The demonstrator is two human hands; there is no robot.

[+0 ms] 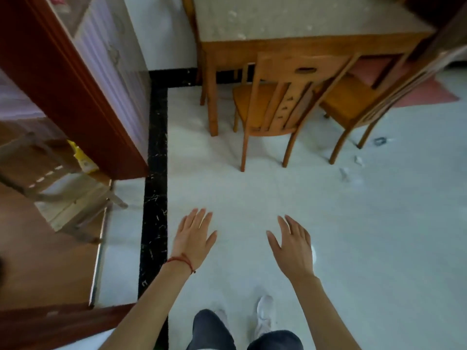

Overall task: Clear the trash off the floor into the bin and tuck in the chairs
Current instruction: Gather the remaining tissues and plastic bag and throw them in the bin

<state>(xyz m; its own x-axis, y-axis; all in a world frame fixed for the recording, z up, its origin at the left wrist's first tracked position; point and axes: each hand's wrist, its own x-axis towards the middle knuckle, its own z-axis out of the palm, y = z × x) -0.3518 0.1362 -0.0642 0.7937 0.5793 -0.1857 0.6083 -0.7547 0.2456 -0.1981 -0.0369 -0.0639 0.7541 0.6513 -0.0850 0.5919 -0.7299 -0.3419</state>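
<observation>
Two wooden chairs stand pulled out from a wooden table (290, 46): the near chair (275, 99) in front of it and a second chair (353, 102) to its right, at an angle. Scraps of trash lie on the pale floor right of the chairs: a crumpled white piece (350, 176), a smaller white scrap (359, 160) and a dark wrapper (379, 141). My left hand (193, 237) and my right hand (293, 245) are held out low over the floor, fingers straight, holding nothing. No bin is in view.
A dark red door frame (75, 92) and an open doorway with a wooden floor lie to the left. A black tile strip (156, 173) runs along the floor edge. My legs and white shoes (264, 314) show at the bottom.
</observation>
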